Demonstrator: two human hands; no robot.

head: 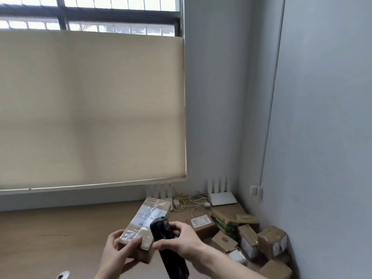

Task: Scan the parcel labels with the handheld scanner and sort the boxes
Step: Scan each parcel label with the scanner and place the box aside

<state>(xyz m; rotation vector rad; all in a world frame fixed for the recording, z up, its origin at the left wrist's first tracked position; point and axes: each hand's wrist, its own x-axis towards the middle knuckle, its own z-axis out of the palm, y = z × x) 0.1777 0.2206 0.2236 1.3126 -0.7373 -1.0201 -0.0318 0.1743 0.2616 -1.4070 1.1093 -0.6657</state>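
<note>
Two hands are visible, the left hand (pixel 118 249) and the right hand (pixel 182 241). There is one black scanner (pixel 167 250), one long box (pixel 145 224) held up, about nine smaller boxes (pixel 245 240) piled together, and two white routers (pixel 222 198).

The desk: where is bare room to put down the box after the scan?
Bare wood lies left of the held box, along the desk below the roller blind. The right corner is crowded with stacked parcels, and cables and a router fill the back.
</note>
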